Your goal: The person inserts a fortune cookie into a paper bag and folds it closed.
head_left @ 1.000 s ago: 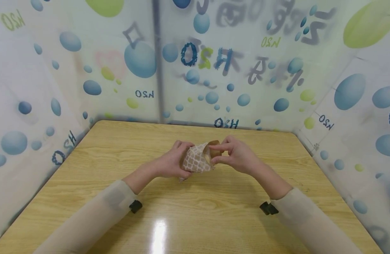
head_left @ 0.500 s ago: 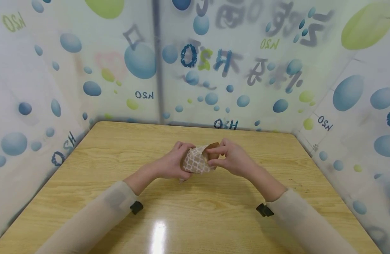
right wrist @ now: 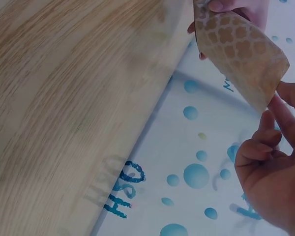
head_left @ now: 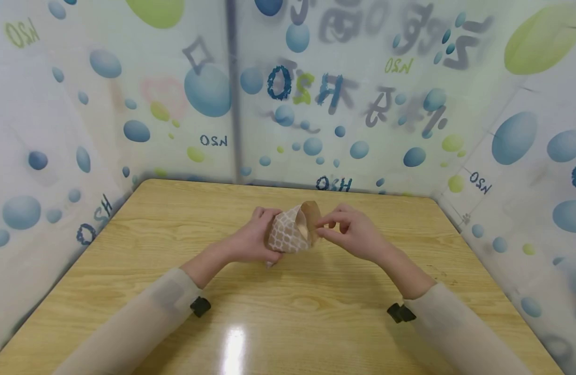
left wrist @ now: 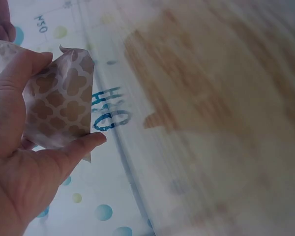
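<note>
A small brown paper bag (head_left: 286, 232) with a white lattice print is held up above the table, its mouth towards the right. My left hand (head_left: 256, 240) grips it round the closed end, with the thumb on the near side. In the left wrist view, that hand (left wrist: 27, 132) wraps the patterned bag (left wrist: 64, 93) from both sides. At the mouth, my right hand (head_left: 355, 232) pinches the rim with thumb and forefinger. The right wrist view has the right hand (right wrist: 275, 167) at the lower corner of the bag (right wrist: 241, 51). Something pale shows inside the mouth; I cannot tell what.
The wooden table (head_left: 288, 312) spreads under both arms. Printed white panels (head_left: 288, 130) with blue and green dots stand along its back and sides. Dark clips (head_left: 201, 306) sit at both sleeve cuffs.
My right fingers went a little into the bag's mouth, then drew back right to its rim. The mouth now stands wider and taller. My left hand has hardly moved.
</note>
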`<action>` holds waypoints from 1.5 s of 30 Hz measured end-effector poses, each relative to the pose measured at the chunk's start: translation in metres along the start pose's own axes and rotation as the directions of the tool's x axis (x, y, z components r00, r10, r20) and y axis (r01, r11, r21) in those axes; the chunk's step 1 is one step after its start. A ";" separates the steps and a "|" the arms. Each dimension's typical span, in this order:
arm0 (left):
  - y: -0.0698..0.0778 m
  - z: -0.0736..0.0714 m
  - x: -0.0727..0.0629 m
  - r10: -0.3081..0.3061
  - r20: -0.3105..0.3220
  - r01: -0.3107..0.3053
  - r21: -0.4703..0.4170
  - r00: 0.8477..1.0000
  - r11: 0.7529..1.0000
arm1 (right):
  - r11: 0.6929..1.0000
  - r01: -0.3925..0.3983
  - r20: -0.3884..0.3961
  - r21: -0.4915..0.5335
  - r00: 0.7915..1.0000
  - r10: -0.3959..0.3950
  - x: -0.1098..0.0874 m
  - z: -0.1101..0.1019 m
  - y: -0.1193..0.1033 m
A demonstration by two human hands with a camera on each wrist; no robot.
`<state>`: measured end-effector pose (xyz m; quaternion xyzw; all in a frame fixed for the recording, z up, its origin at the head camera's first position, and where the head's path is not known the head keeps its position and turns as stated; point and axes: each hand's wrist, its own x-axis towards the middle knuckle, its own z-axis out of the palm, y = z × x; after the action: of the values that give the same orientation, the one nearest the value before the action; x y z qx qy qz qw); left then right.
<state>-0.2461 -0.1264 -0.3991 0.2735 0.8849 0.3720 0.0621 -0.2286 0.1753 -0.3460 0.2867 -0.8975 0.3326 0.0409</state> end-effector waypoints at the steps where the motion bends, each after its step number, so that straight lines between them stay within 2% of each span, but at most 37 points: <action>1: -0.001 0.000 0.000 -0.001 -0.005 0.001 0.001 1.000 1.000 | 1.000 -0.010 0.002 0.005 1.000 0.010 -0.001 -0.001 0.001; 7: -0.003 0.000 0.000 -0.006 -0.009 0.006 -0.011 1.000 1.000 | 0.995 -0.070 0.058 0.069 0.996 0.066 -0.004 -0.004 0.004; 12: -0.005 0.001 0.001 -0.034 -0.023 0.033 -0.027 0.999 0.999 | 0.988 -0.105 0.101 0.109 0.990 0.094 -0.006 -0.006 0.003; 17: -0.003 0.002 0.003 -0.067 -0.057 0.065 -0.030 0.996 0.997 | 0.977 -0.156 0.092 0.145 0.985 0.144 -0.007 -0.004 0.007; 22: 0.002 0.008 0.008 -0.095 -0.112 0.089 -0.057 0.989 0.994 | 0.935 -0.213 0.087 0.285 0.977 0.196 -0.006 0.004 0.010; 25: 0.006 0.014 0.012 -0.089 -0.121 0.079 -0.087 0.989 0.993 | 0.906 -0.234 0.116 0.354 0.972 0.206 -0.004 0.015 0.011; 28: 0.010 0.020 0.014 -0.075 -0.122 0.063 -0.097 0.990 0.993 | 0.891 -0.231 0.120 0.390 0.973 0.200 -0.003 0.025 0.008; 32: 0.014 0.025 0.013 -0.067 -0.115 0.054 -0.108 0.991 0.993 | 0.910 -0.180 0.086 0.373 0.983 0.160 -0.002 0.030 0.005; 38: 0.012 0.021 0.010 -0.034 -0.107 0.014 -0.186 0.994 0.982 | 0.970 -0.107 0.003 0.219 0.994 0.109 -0.003 0.024 0.011; 42: 0.010 0.016 0.008 0.007 -0.133 -0.035 -0.209 0.991 0.977 | 0.978 -0.118 -0.007 0.172 0.993 0.121 -0.004 0.018 0.015; 45: 0.010 0.014 0.006 0.062 -0.176 -0.102 -0.227 0.982 0.968 | 0.977 -0.126 0.007 0.174 0.992 0.126 -0.004 0.015 0.017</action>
<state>-0.2429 -0.1090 -0.4016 0.2685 0.8245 0.4981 0.0037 -0.2326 0.1785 -0.3679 0.2311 -0.8814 0.4120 -0.0035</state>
